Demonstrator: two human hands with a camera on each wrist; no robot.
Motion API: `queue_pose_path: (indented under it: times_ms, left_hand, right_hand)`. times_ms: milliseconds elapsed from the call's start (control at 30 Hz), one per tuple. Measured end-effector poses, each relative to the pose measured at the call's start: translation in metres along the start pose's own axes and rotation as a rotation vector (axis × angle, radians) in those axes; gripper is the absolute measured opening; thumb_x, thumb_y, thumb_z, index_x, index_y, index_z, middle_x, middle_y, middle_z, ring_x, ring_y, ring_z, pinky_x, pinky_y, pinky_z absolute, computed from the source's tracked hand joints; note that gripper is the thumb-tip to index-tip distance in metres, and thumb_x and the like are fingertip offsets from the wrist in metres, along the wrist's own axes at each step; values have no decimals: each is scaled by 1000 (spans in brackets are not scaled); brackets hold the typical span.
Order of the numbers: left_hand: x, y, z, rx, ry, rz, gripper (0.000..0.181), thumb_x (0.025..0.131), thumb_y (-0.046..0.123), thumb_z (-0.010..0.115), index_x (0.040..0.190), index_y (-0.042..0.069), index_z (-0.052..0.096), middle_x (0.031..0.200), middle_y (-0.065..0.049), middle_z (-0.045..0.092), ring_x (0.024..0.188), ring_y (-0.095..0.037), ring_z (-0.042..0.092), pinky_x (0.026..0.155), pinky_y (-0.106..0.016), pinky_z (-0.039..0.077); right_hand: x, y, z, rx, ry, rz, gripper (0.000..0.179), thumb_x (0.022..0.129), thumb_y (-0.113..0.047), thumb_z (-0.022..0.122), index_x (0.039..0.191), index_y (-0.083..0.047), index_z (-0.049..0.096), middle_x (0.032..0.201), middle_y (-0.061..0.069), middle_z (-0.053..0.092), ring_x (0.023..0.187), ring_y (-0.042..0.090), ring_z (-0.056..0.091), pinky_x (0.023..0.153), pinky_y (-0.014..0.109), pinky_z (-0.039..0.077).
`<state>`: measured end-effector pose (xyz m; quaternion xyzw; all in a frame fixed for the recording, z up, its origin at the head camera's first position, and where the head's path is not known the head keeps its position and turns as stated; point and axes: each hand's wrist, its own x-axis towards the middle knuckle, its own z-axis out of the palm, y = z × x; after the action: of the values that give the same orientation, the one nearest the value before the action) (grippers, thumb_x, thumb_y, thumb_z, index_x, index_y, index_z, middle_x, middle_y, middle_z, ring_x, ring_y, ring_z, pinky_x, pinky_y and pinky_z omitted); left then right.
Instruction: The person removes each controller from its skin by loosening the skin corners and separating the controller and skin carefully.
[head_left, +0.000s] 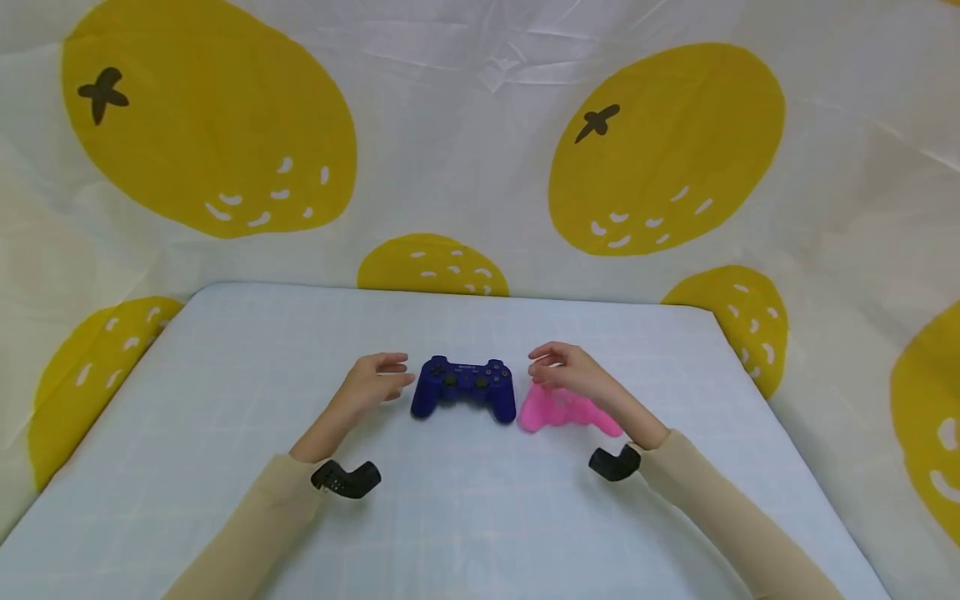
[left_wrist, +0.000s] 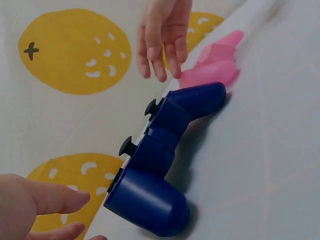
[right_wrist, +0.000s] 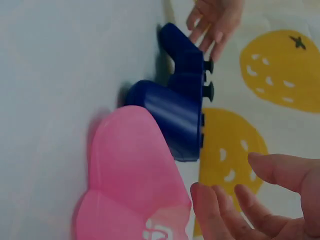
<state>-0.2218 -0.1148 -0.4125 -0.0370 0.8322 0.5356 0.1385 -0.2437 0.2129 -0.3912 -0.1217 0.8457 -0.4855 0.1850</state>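
Observation:
A dark blue game controller (head_left: 465, 385) with black thumbsticks lies face up on the table, its grips pointing toward the person. Just right of it is a pink controller-shaped silicone cover (head_left: 558, 407), partly hidden under the right hand and wrist. My left hand (head_left: 372, 379) hovers at the controller's left side, fingers extended and apart from it. Above the pink cover's far edge floats my right hand (head_left: 566, 367), fingers loosely bent, holding nothing. In the right wrist view the pink cover (right_wrist: 135, 165) shows a white mark, and the blue controller (right_wrist: 175, 115) stands behind it.
A pale blue cloth with faint lines covers the table (head_left: 465, 517). Behind and beside it hangs a white curtain (head_left: 450, 125) printed with large yellow fruit. Each sleeved wrist carries a black camera mount, one being the left mount (head_left: 347, 480).

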Motion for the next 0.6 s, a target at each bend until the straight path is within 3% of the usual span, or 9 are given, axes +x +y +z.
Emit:
queue_pose_path:
  times_ms: [267,600]
  left_hand:
    - [8,-5,8,-5,-96,-88,50,94,16,61,139,-1,45,128,-23,58,110,-28,61,86,-37,56]
    - [12,-6,16,-22,-85,-71,48,94,18,62,137,1,48,126,-23,59,103,-26,64,82,-36,57]
  right_hand:
    - [19,-11,29,-146,12,14,41,90,-18,64,124,2,56,117,21,65,100,27,68,84,34,56]
    - [20,-10,40,-208,48,21,42,88,-17,67,124,0,58,119,20,65,102,29,68,79,32,56]
